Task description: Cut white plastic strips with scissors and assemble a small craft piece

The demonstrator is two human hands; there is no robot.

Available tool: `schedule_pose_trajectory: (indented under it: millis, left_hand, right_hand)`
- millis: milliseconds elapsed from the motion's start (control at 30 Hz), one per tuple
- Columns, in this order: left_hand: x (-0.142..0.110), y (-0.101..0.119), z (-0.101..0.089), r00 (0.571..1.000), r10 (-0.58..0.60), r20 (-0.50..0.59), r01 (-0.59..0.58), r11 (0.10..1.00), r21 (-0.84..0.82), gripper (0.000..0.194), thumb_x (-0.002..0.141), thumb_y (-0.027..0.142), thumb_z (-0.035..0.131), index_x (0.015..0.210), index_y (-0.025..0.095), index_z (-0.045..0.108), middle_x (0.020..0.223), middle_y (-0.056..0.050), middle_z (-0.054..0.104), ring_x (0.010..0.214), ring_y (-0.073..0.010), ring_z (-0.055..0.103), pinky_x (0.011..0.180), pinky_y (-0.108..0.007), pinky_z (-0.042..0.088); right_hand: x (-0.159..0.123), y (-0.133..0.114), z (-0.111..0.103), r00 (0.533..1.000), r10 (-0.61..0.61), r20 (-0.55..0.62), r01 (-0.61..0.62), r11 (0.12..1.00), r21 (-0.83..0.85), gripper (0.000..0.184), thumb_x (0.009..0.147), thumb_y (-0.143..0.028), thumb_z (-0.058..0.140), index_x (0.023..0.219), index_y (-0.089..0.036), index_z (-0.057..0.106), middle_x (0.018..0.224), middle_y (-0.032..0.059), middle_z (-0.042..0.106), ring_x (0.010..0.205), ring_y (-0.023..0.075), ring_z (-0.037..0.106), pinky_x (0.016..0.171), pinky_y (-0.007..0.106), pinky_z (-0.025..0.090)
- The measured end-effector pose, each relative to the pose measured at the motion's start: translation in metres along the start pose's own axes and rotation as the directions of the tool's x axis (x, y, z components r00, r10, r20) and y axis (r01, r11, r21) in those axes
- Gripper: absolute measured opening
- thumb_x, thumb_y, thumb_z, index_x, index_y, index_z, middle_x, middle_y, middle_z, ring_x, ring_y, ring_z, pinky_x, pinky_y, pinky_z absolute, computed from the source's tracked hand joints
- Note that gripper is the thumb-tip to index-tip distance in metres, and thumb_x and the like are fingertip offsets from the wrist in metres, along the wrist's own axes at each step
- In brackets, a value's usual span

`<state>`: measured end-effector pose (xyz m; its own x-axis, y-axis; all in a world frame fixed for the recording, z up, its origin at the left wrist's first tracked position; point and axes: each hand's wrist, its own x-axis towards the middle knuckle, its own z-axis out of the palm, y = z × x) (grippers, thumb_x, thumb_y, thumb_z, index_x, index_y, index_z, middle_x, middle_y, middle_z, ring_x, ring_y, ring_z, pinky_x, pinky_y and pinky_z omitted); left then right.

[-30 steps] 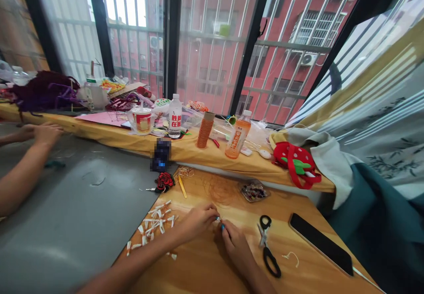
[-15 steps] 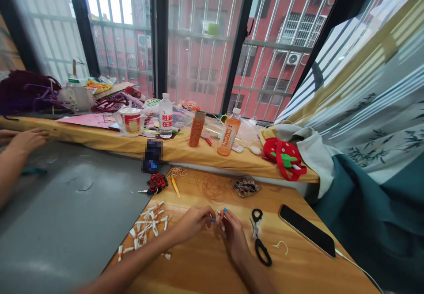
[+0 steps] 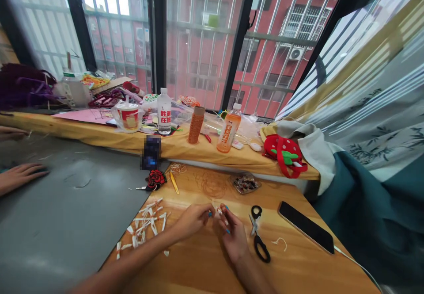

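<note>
- My right hand (image 3: 236, 236): thumb and fingers pinching a small white-and-orange piece (image 3: 220, 211), held up off the table (image 3: 291, 267), near side, roughly mid-scene.
- My left hand (image 3: 195, 219): just left of the piece, fingertips curled in close. Cannot tell if they pinch a strand; too fine to make out.
- Piece itself: partly hidden by fingers, exact form unclear. Resembles those in the pile of white pieces (image 3: 147, 223) to the left, which have orange bands and thin tails.
- Handling, my guess: very light, soft, bendy; not slippery, more likely to fray or unwind than break.
- Where to hold, my guess: the banded part, fingertip pinch, firm but not crushing. Loose ends would flop, so a poor place to grip.
- Right of my right hand: black-handled scissors (image 3: 255, 228), lying apart from it; a white thread scrap (image 3: 285, 242) and a phone (image 3: 306, 227) farther right.
- Far side of the table: a clear tray (image 3: 247, 192) of small mixed bits, thin loose brownish thread (image 3: 212, 184) left of it, a yellow tool (image 3: 174, 183) farther left.
- Far left, a co-worker's hand (image 3: 24, 175) rests over the grey surface (image 3: 76, 232), well apart from mine.
</note>
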<state>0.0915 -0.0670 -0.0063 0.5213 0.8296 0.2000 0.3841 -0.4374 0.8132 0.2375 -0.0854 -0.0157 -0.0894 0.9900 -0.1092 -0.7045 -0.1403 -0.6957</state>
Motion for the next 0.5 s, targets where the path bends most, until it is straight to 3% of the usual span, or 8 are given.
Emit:
schedule_pose_trajectory:
  millis: [133,233,300,400,500]
  left_hand:
    - [0.0,-0.009,0.009,1.0,-0.018,0.011,0.018,0.999,-0.038,0.023,0.068,0.008,0.035,0.075,0.015,0.056,0.053,0.004,0.048,0.049,-0.0074,0.042,0.048,-0.017,0.03]
    - [0.002,-0.017,0.016,0.994,-0.111,0.015,0.112,0.98,-0.164,0.02,0.073,0.014,0.033,0.079,0.016,0.052,0.054,0.004,0.048,0.043,-0.0064,0.04,0.042,-0.016,0.03]
    - [0.004,-0.019,0.018,0.984,-0.179,0.012,0.177,0.954,-0.243,0.018,0.075,0.02,0.033,0.081,0.016,0.05,0.054,0.004,0.048,0.038,-0.0055,0.038,0.038,-0.016,0.028]
    - [0.005,-0.02,0.018,0.969,-0.242,0.038,0.239,0.898,-0.37,0.019,0.076,0.031,0.035,0.081,0.016,0.045,0.054,0.005,0.046,0.033,-0.0048,0.035,0.032,-0.015,0.026]
    - [0.006,-0.019,0.017,0.964,-0.263,0.05,0.255,0.845,-0.47,0.021,0.074,0.036,0.036,0.08,0.017,0.041,0.05,0.008,0.043,0.031,-0.0044,0.033,0.031,-0.015,0.024]
  right_hand:
    - [0.004,-0.013,-0.002,0.997,-0.025,-0.074,0.03,0.997,0.066,0.017,0.055,-0.021,0.069,0.064,-0.016,0.055,0.055,-0.0066,0.046,0.037,0.0003,0.027,0.032,0.012,0.022]
    - [0.008,-0.017,-0.007,0.993,-0.046,-0.108,0.033,0.992,-0.121,0.02,0.06,-0.03,0.066,0.067,-0.017,0.053,0.059,-0.005,0.05,0.038,0.0016,0.033,0.032,0.013,0.024]
    - [0.01,-0.016,-0.011,0.976,-0.124,-0.177,0.064,0.949,-0.309,0.027,0.063,-0.041,0.061,0.071,-0.018,0.051,0.055,-0.0051,0.049,0.037,0.0039,0.036,0.033,0.016,0.026]
    - [0.009,-0.014,-0.012,0.957,-0.24,-0.165,0.072,0.744,-0.665,0.033,0.067,-0.052,0.051,0.067,-0.02,0.045,0.045,-0.0071,0.043,0.035,0.0064,0.035,0.034,0.019,0.024]
    - [0.002,-0.012,-0.008,0.962,-0.269,0.042,0.142,0.363,-0.921,0.031,0.064,-0.048,0.056,0.061,-0.02,0.044,0.048,-0.005,0.045,0.043,0.0095,0.04,0.042,0.021,0.027]
